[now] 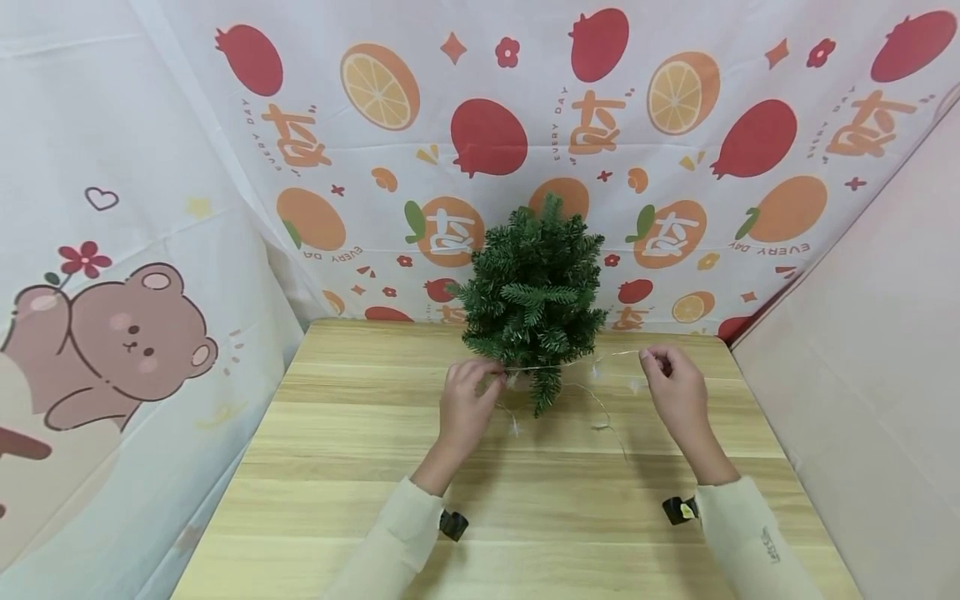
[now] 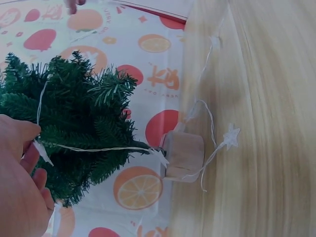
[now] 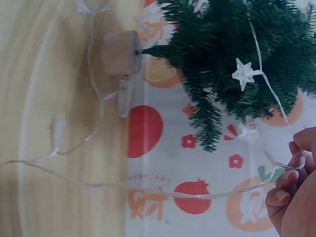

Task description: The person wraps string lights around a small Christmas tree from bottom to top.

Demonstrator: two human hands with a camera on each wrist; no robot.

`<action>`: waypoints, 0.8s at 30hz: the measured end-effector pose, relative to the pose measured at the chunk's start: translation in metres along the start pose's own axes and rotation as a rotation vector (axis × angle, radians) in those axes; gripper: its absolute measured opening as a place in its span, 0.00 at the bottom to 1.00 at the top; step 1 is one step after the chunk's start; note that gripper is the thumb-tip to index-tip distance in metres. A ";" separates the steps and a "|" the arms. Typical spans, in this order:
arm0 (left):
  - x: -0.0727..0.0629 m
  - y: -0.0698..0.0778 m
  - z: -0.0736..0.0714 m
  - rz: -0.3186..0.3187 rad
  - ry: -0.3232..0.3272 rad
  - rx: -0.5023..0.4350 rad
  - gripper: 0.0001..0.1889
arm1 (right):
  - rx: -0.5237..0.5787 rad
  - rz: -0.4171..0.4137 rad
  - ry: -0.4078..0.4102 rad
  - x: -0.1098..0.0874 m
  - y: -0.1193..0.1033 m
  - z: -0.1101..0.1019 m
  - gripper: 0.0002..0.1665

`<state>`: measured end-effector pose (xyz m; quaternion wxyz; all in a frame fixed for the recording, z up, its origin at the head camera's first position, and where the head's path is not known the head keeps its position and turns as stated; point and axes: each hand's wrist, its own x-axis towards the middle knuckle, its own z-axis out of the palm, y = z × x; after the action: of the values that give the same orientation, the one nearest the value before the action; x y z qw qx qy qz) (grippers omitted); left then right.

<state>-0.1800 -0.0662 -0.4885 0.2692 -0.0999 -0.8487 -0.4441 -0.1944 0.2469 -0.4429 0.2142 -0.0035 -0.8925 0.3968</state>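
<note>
A small artificial Christmas tree (image 1: 536, 292) stands on the table, its round wooden base (image 2: 184, 156) showing in the wrist views. A clear string of star lights (image 1: 551, 367) stretches across the front of the lower branches between both hands. My left hand (image 1: 468, 400) pinches the string by the tree's left side, with a star by the fingertips in the left wrist view. Off to the right, my right hand (image 1: 675, 387) pinches another stretch, and clear stars (image 3: 244, 74) dangle near it. Slack string with a star (image 2: 231, 136) trails over the tabletop round the base.
The wooden table (image 1: 360, 500) meets a fruit-print cloth (image 1: 405, 167) right behind the tree. A bear-print cloth (image 1: 135, 350) hangs at the left, and a plain pale panel (image 1: 862, 333) closes off the right side. Black wrist devices (image 1: 453, 525) sit at the sleeve cuffs.
</note>
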 end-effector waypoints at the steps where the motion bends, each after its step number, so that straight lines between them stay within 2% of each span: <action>1: 0.000 0.001 0.000 -0.001 0.008 0.005 0.06 | -0.006 0.007 -0.005 -0.002 0.001 0.001 0.17; 4: -0.001 0.004 0.001 0.034 0.031 0.040 0.06 | -0.012 0.014 -0.018 -0.006 0.004 0.003 0.16; 8: -0.003 0.012 0.002 0.136 0.052 0.084 0.06 | -0.023 0.003 -0.065 -0.013 0.005 0.008 0.18; 11: -0.005 0.019 0.004 0.203 0.063 0.088 0.06 | -0.028 -0.017 -0.109 -0.019 0.001 0.011 0.19; 14: -0.007 0.025 0.006 0.241 0.067 0.073 0.06 | -0.025 -0.040 -0.134 -0.025 -0.006 0.014 0.18; 24: -0.017 0.051 0.018 0.220 -0.036 -0.024 0.08 | 0.028 -0.176 -0.195 -0.043 -0.034 0.020 0.10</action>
<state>-0.1521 -0.0205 -0.4708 0.3000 -0.2038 -0.8320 -0.4199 -0.1577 0.2016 -0.4470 0.1604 0.1166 -0.9004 0.3873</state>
